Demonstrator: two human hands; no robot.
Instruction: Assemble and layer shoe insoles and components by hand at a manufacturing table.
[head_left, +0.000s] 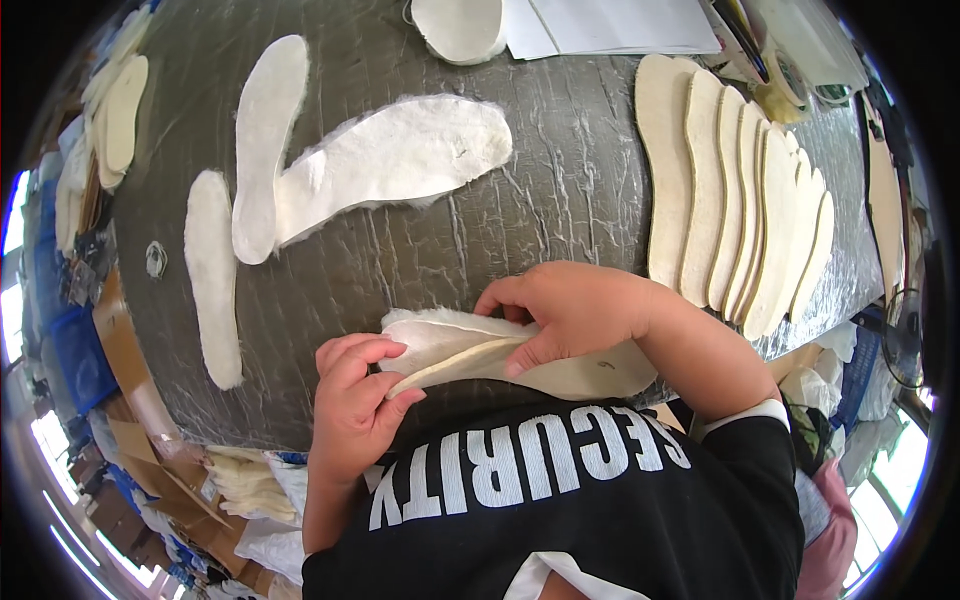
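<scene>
Close to my body, a beige insole (590,373) lies against a fuzzy white fleece piece (428,340) of similar outline. The two layers meet along one side and stand apart at the left end. My left hand (355,395) pinches that end, with its thumb on the beige layer and a finger at the fleece. From the other side my right hand (585,312) grips the pair, its thumb pressing the beige face and its fingers going behind the fleece. Part of the fleece is hidden by the right hand and the insole.
White fleece insole shapes (400,150) lie at the upper left of the dark wrapped table (560,190). On the right several beige insoles (665,180) overlap in a fanned row. White paper sheets (610,25) and a clear plastic container (815,45) are at the far edge.
</scene>
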